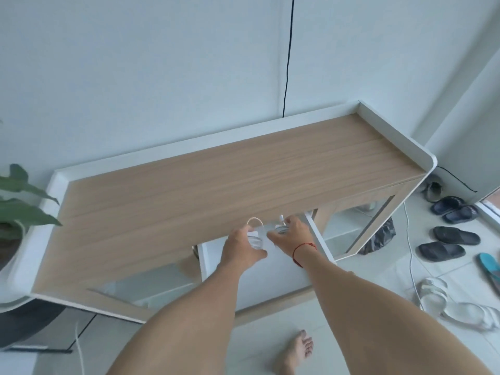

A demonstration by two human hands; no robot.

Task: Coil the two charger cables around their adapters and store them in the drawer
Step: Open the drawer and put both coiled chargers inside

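My left hand (240, 246) grips a white adapter with its cable coiled around it (256, 238); a loop of cable sticks up above the fingers. My right hand (293, 234), with a red thread at the wrist, holds a second coiled white charger (281, 229), its plug end poking up. Both hands hover over the open white drawer (319, 240), which is pulled out from under the wooden tabletop (216, 180). The hands are side by side, close to the table's front edge. The drawer's inside is mostly hidden by my arms.
A potted plant (19, 201) stands at the left. A black cable (287, 63) runs down the wall behind the table. Several slippers (449, 236) and a white cord (410, 247) lie on the tiled floor at the right. My bare foot (296, 350) is below.
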